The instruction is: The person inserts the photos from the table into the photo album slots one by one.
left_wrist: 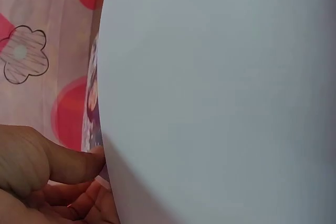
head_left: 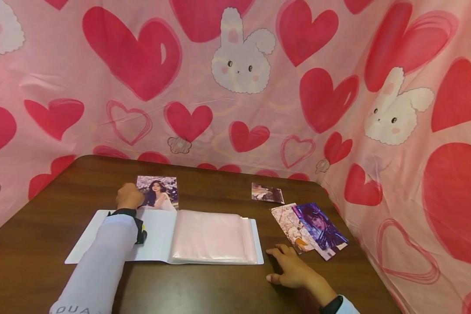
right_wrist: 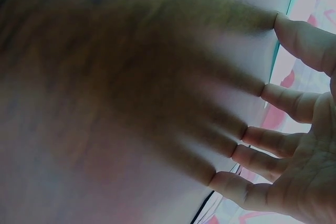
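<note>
**Photo meets album on heart-draped table**

At five o'clock, the right hand [head_left: 294, 270] rests flat, fingers spread and relaxed, beside the open album [head_left: 165, 235]. Further off, at eleven o'clock, the left hand [head_left: 128, 196] pinches a portrait photo [head_left: 159, 192] at the album's far edge; feeding it squarely into a sleeve looks wisest.

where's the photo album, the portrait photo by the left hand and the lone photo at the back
photo album [head_left: 216, 237], head view, pink sleeve pages
portrait photo [head_left: 162, 192], head view, its middle
lone photo [head_left: 267, 193], head view, its centre
</note>
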`<state>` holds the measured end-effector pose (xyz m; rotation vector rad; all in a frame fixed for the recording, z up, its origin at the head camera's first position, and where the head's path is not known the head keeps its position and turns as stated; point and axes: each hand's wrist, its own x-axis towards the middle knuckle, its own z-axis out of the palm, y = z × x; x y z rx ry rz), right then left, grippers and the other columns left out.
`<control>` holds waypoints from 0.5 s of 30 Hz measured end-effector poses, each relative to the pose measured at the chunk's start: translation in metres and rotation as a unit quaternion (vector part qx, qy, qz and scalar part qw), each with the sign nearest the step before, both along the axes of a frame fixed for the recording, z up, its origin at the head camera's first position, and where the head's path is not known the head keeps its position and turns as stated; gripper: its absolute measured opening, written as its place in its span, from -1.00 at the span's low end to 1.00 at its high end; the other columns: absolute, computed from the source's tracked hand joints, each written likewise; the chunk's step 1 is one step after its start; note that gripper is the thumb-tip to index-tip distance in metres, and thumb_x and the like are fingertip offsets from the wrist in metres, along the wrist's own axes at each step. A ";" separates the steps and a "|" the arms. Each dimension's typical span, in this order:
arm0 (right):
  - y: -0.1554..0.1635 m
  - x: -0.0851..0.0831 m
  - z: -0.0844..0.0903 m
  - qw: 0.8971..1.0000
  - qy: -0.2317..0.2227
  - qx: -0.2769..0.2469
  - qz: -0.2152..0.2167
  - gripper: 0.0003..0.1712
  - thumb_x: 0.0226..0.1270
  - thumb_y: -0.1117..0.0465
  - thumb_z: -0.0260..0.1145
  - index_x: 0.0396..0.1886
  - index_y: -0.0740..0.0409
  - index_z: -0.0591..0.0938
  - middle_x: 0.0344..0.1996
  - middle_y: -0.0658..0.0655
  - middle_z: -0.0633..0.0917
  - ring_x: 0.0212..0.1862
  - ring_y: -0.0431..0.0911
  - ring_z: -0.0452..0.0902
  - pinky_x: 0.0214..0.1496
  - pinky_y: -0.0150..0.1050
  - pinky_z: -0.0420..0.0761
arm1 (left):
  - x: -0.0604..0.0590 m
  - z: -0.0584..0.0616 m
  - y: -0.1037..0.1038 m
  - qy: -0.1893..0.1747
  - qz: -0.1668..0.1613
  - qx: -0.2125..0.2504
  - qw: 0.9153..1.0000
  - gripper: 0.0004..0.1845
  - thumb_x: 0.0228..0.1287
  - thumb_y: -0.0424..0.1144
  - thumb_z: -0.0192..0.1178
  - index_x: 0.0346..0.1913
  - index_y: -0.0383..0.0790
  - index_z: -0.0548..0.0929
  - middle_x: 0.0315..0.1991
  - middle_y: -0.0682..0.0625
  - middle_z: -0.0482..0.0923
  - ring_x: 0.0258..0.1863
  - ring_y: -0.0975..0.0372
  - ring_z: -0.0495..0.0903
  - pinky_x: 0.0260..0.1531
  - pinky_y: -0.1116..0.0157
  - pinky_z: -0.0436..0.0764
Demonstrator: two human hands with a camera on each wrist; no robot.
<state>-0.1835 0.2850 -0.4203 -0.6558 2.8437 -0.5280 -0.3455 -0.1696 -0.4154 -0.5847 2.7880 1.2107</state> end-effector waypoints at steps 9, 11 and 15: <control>0.000 0.001 0.001 1.000 -0.002 0.001 0.002 -0.26 0.06 -0.02 0.42 0.17 0.26 0.41 0.13 0.46 0.31 0.12 0.35 0.22 -0.01 0.25 0.39 | 0.001 0.001 -0.007 0.025 -0.003 0.033 0.999 -0.56 0.16 -0.37 0.08 0.02 -0.68 0.38 -0.13 -0.49 0.41 -0.18 -0.24 0.40 -0.16 -0.07 0.51; -0.001 0.001 0.001 1.000 -0.003 -0.001 0.001 -0.26 0.06 -0.02 0.42 0.17 0.26 0.41 0.14 0.47 0.30 0.12 0.35 0.21 -0.01 0.26 0.39 | -0.001 0.002 -0.008 0.032 0.000 0.060 0.998 -0.57 0.18 -0.36 0.07 0.03 -0.65 0.41 -0.10 -0.47 0.41 -0.15 -0.21 0.37 -0.15 -0.05 0.50; -0.001 0.001 0.001 1.000 -0.004 -0.002 -0.001 -0.26 0.06 -0.02 0.42 0.17 0.26 0.41 0.14 0.47 0.30 0.13 0.36 0.20 0.00 0.26 0.37 | -0.009 0.004 -0.008 0.039 0.006 0.107 0.993 -0.57 0.27 -0.33 0.01 0.14 -0.54 0.41 0.03 -0.43 0.37 -0.05 -0.17 0.33 -0.13 0.01 0.49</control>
